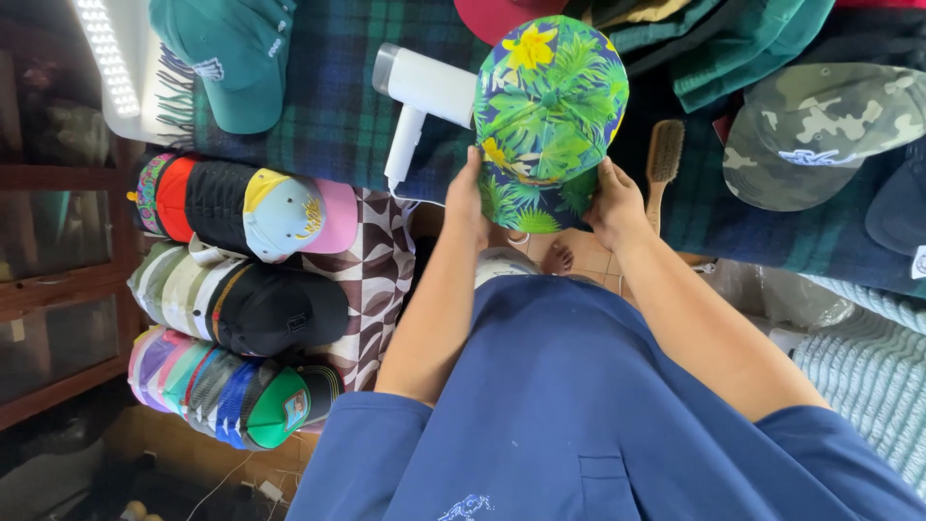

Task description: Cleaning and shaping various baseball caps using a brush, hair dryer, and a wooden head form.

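Hands hold one cap in the upper middle of the frame. The left hand point(470, 198) grips the floral cap point(548, 121) at its left lower edge, and the right hand point(614, 205) grips it at the right lower edge; both are closed on the rim, thumbs on top, fingers hidden under the fabric. The cap has a green and blue leaf print with yellow flowers, and its crown faces the camera above the plaid cloth point(328, 116).

I judge this cap to be light and mostly soft. The crown panels probably bend easily, while the brim, which I cannot see clearly here, is probably stiffer. The fabric does not look slippery, so a gentle grip seems enough. Holding at the two sides of the rim, as now, seems good, because pressing on the crown could dent it.

Just left of the cap lies a white handheld device point(417, 101), maybe a steamer, touching the cloth. Just right of it is a wooden brush point(664, 154). At the upper left lies a teal cap point(231, 58), and at the upper right a camouflage cap point(820, 130). At the left side of the frame three rows of stacked caps point(241, 299) lie on a brown patterned cloth point(381, 270). A blue shirt point(579, 415) fills the lower part.
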